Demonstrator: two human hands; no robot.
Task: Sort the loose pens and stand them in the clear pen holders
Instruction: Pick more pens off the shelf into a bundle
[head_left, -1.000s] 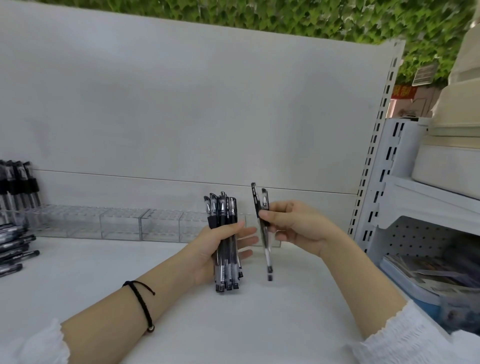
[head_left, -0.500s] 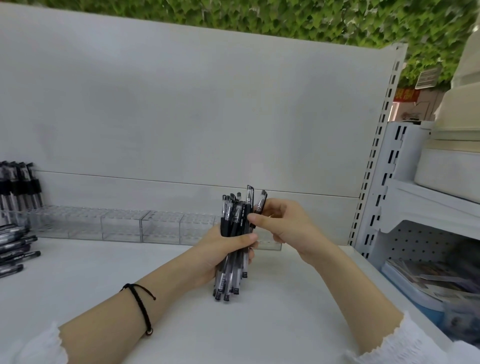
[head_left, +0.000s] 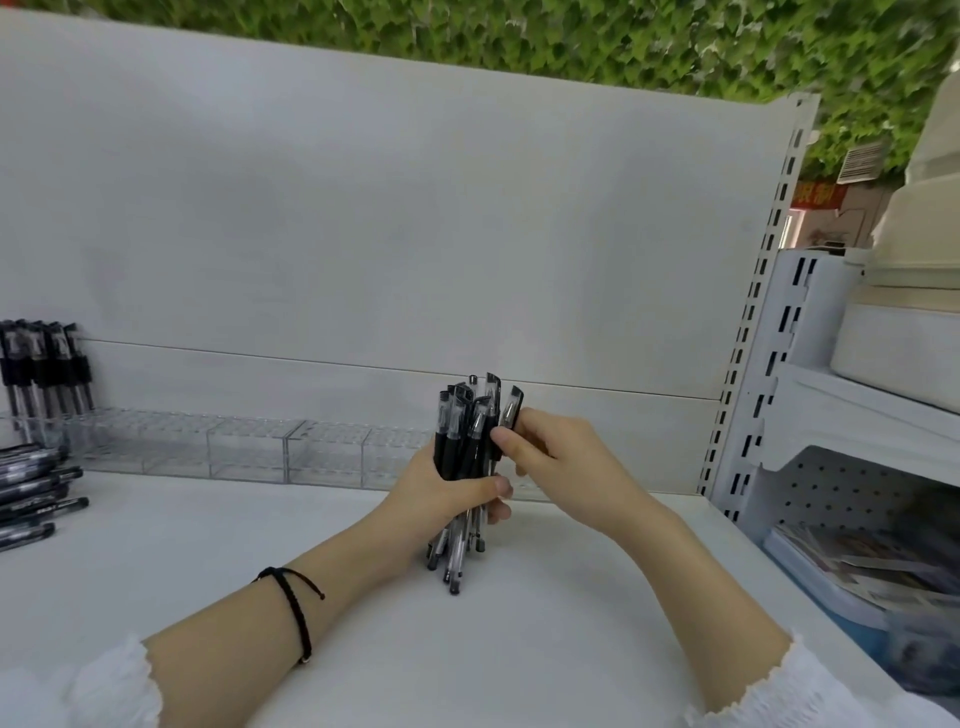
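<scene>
My left hand grips a bundle of black-capped pens upright, caps up, their tips just above the white shelf. My right hand pinches the caps of the rightmost pens in that bundle, pressed against the rest. A row of clear pen holders runs along the back wall behind my hands. Several pens stand in the leftmost holder. More loose pens lie flat at the left edge of the shelf.
The white shelf surface spreads in front of my hands. A slotted white upright closes the right side. Beyond it a white rack holds boxes and booklets.
My right hand brought its two pens leftward from apart into the left hand's bundle. The bundle has tilted and fanned slightly, and both hands now touch it.
</scene>
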